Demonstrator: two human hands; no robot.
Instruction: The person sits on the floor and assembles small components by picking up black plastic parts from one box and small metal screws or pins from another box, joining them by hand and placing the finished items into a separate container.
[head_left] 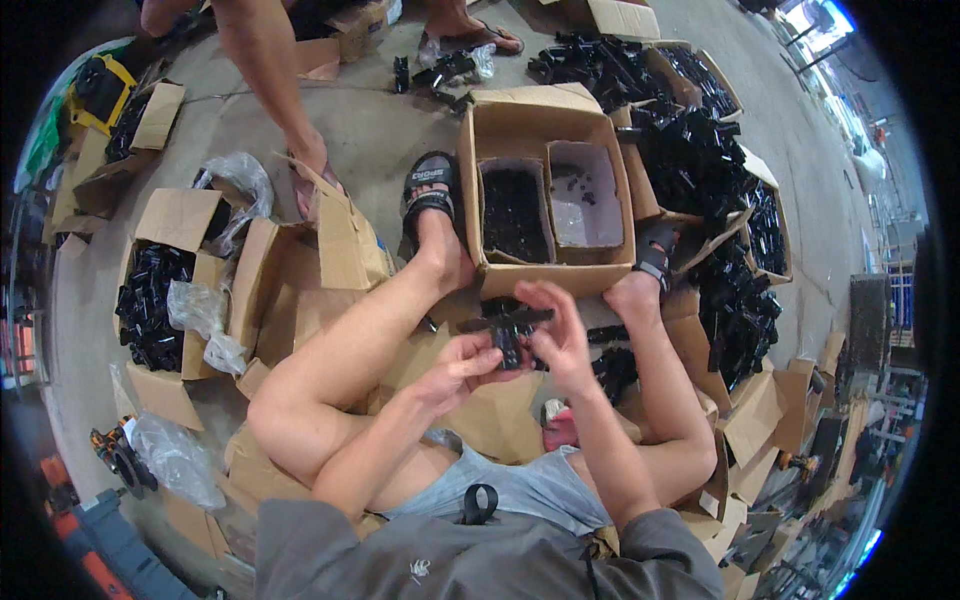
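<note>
Between my legs, both hands work on a black plastic part [508, 348], a blocky body with a flat dark bar across its top. My left hand [468, 362] grips the body from the left, thumb pressed on its front. Curled fingers of my right hand [562, 335] close on the part's right end and upper bar; the exact grip is partly hidden. Just beyond my hands stands an open cardboard box [550, 120]. Its left compartment has small black pieces [513, 205], and its pale right compartment [585, 215] has a few small dark bits.
Black parts overflow cartons on the right [690, 165] and fill a carton on the left [155, 300]. Clear plastic bags [175, 460] lie around. Flattened cardboard [500, 420] is under my hands. Another person's leg [265, 80] stands at the upper left.
</note>
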